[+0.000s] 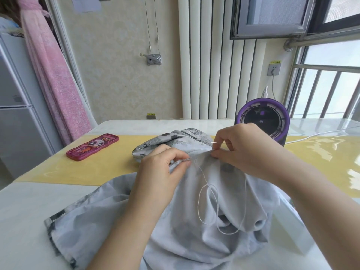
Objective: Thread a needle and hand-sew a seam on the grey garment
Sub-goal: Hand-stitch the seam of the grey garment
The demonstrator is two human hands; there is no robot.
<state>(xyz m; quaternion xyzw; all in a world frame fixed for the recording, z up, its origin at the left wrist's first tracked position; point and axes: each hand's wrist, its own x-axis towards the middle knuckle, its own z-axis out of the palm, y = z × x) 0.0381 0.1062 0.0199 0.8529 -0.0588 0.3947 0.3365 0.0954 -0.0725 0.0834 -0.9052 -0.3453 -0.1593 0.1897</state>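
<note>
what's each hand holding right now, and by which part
Left hand pinches the grey garment at its seam fold. Right hand pinches the same fold further along; the needle sticks out between its fingers, apparently held near its rear end.

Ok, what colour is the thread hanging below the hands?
White thread, seen against the grey garment in the head view.

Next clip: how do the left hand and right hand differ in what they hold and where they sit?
The left hand pinches only the grey garment; the right hand also holds the needle. The left hand sits nearer the camera, the right hand farther. Both grip the same raised fold.
</note>
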